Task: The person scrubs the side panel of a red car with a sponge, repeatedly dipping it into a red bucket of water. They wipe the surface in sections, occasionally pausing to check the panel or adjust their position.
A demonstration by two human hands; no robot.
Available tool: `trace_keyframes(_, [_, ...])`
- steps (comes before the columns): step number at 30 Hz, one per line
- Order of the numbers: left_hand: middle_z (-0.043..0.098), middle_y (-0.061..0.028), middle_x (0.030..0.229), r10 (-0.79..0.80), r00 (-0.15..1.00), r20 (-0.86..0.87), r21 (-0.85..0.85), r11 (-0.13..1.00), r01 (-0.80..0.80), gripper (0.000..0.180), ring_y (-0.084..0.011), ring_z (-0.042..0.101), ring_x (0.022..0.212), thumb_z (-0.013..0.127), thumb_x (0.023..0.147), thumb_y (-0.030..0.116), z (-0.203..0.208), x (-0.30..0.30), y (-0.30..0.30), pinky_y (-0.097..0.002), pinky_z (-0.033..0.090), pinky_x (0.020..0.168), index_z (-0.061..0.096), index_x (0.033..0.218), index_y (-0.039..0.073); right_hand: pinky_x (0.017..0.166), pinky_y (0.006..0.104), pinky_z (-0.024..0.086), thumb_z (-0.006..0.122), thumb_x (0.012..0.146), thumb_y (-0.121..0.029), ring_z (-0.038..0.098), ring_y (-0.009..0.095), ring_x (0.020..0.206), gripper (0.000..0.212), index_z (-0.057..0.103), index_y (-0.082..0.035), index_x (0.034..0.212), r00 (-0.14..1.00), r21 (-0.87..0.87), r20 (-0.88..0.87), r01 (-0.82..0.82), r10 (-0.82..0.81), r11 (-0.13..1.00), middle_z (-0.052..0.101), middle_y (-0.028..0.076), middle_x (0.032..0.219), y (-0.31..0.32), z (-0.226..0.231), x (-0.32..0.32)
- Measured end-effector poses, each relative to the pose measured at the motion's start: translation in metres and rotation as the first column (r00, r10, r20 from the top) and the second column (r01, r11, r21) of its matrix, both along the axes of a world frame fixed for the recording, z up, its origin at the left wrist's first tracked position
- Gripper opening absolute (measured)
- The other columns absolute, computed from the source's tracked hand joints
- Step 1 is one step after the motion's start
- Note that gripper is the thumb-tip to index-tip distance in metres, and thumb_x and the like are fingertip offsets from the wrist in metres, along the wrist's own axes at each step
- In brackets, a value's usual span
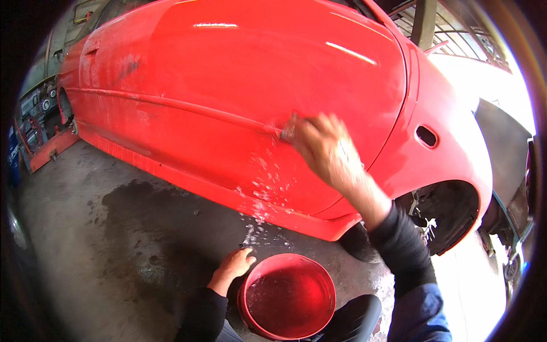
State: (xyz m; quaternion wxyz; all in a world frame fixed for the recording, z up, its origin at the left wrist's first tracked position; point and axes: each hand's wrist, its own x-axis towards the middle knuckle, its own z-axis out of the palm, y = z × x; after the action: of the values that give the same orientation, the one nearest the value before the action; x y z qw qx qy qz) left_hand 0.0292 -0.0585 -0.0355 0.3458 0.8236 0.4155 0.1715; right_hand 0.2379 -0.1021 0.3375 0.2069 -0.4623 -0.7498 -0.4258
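Red car door [256, 74] beyond blurred right hand [326, 145], water [259, 208] below it, red bucket [293, 265] beside left hand [233, 265], grip of both impossible to tell

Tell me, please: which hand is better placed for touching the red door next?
Probably the right hand: it is raised close to the red door, though blur hides whether it touches. The left hand is lower, beside the red bucket, apart from the door.

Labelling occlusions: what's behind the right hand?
The red car door shows around the right hand. The patch directly behind the hand is covered; anything in its grip is too blurred to identify.
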Motion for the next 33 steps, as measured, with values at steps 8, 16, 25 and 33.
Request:
trace_keyframes(8, [0.06, -0.0223, 0.138, -0.158, 0.98, 0.118, 0.01, 0.987, 0.158, 0.05, -0.0357, 0.055, 0.13, 0.062, 0.097, 0.032, 0.019, 0.039, -0.009, -0.0446, 0.044, 0.11, 0.058, 0.136, 0.0, 0.093, 0.0475, 0.048, 0.071, 0.083, -0.005, 0.058, 0.034, 0.111, 0.047, 0.066, -0.018, 0.128, 0.966, 0.447, 0.103, 0.166, -0.235, 0.879, 0.062, 0.012, 0.129, -0.052, 0.045, 0.067])
trace_keyframes(16, [0.055, -0.0213, 0.144, -0.243, 0.961, 0.131, -0.029, 0.968, 0.248, 0.052, -0.0345, 0.051, 0.136, 0.062, 0.098, 0.033, 0.016, 0.063, -0.011, -0.0426, 0.04, 0.115, 0.056, 0.139, 0.002, 0.091, 0.0492, 0.043, 0.065, 0.08, -0.015, 0.053, 0.032, 0.115, 0.046, 0.062, -0.013, 0.126, 0.984, 0.371, 0.177, -0.052, -0.016, 0.927, 0.054, 0.011, 0.123, 0.126, 0.017, -0.043])
trace_keyframes(25, [0.059, -0.0244, 0.137, -0.204, 0.945, 0.254, 0.106, 0.977, 0.183, 0.049, -0.0372, 0.056, 0.129, 0.064, 0.096, 0.029, 0.031, 0.04, -0.018, -0.0432, 0.045, 0.11, 0.057, 0.136, 0.0, 0.09, 0.0465, 0.045, 0.068, 0.086, -0.004, 0.056, 0.032, 0.11, 0.044, 0.066, -0.018, 0.127, 0.985, 0.425, 0.079, 0.108, -0.156, 0.899, 0.059, 0.01, 0.126, 0.009, 0.045, 0.033])
trace_keyframes(33, [0.059, -0.0222, 0.138, -0.199, 0.949, 0.244, -0.002, 0.979, 0.206, 0.049, -0.0373, 0.056, 0.129, 0.064, 0.097, 0.028, 0.026, 0.049, -0.012, -0.0441, 0.046, 0.109, 0.056, 0.137, 0.001, 0.088, 0.048, 0.044, 0.064, 0.085, -0.013, 0.053, 0.03, 0.11, 0.044, 0.063, -0.016, 0.128, 0.992, 0.451, 0.118, -0.099, 0.051, 0.887, 0.056, 0.008, 0.121, 0.147, 0.026, -0.082])
